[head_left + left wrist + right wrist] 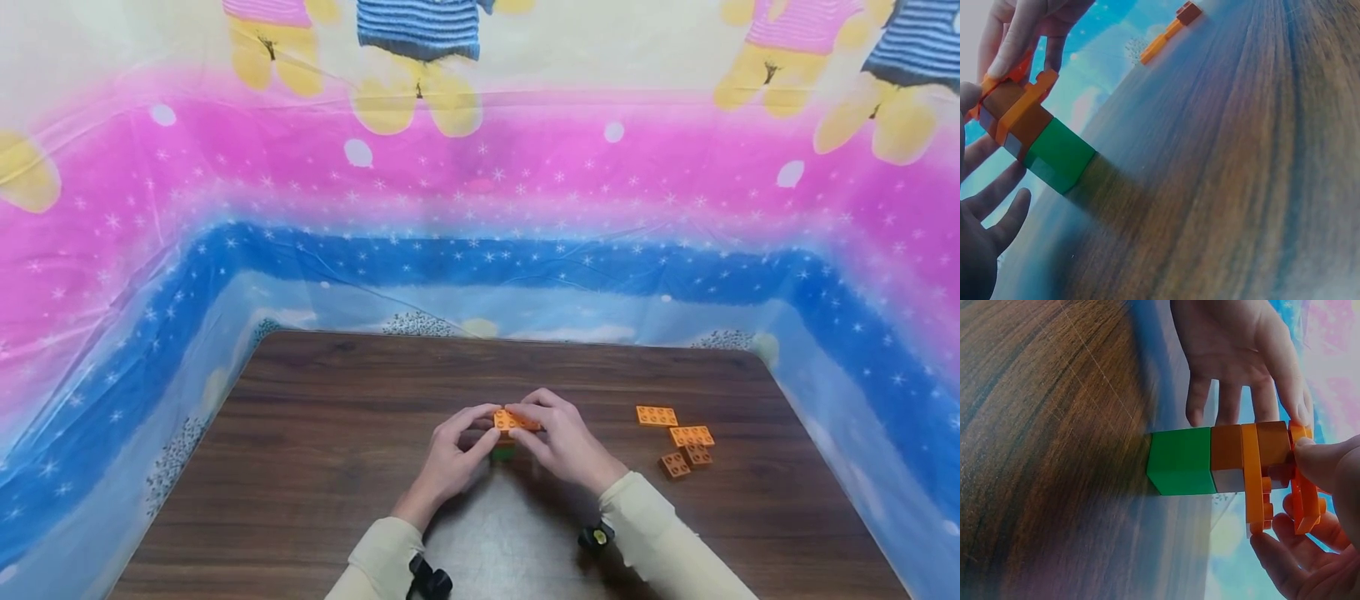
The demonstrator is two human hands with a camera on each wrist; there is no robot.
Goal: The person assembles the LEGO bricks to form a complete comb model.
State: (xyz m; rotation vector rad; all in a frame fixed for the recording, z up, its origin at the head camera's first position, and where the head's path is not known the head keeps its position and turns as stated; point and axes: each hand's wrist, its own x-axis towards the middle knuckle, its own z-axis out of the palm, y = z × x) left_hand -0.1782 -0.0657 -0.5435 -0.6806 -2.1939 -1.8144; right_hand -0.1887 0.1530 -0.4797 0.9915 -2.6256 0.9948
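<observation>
A small tower of toy building blocks stands upright on the table between both hands. Its base is a green block (pixel 1180 461). Above that come a brown block (pixel 1227 447), a flat orange block (pixel 1252 478), a second brown block (pixel 1272 444) and a flat orange top block (pixel 504 419). My left hand (pixel 450 454) holds the top block's left end between thumb and forefinger, its other fingers spread beside the tower. From the other side, my right hand (pixel 566 442) pinches the same top block, with lower fingertips at the orange block beneath.
To the right on the brown wooden table (pixel 322 467) lie two flat orange blocks, the farther one (pixel 656 415) and the nearer one (pixel 692 436), plus two brown blocks (pixel 674 465). A patterned pink and blue cloth (pixel 480 200) hangs around the table's far and side edges.
</observation>
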